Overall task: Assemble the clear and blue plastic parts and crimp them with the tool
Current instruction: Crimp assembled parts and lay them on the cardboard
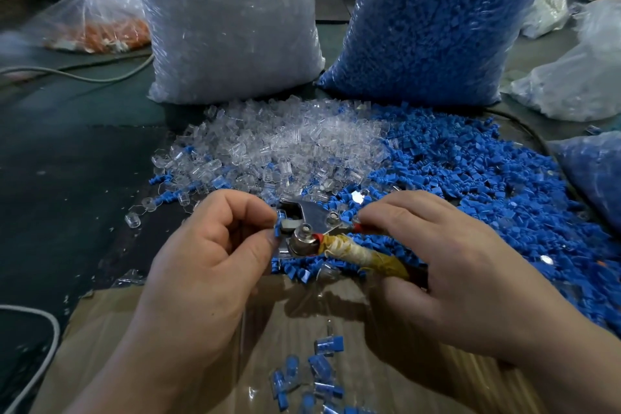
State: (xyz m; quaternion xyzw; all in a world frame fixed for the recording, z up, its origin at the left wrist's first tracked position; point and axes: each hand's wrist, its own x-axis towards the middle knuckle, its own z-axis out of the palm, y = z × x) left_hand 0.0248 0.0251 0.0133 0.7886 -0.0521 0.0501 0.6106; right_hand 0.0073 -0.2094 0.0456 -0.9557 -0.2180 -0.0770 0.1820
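My left hand pinches a small blue-and-clear part between thumb and forefinger and holds it at the metal jaws of the crimping tool. My right hand grips the tool's handles, one wrapped in yellowish tape, the other red and mostly hidden under the fingers. A heap of loose clear parts lies just beyond the hands, with a heap of loose blue parts spreading to the right. Several assembled blue-and-clear pieces lie in a cardboard box below the hands.
A big bag of clear parts and a big bag of blue parts stand upright at the back. A bag with orange pieces lies at the far left. White cables cross the dark table on the left. More bags sit at the right edge.
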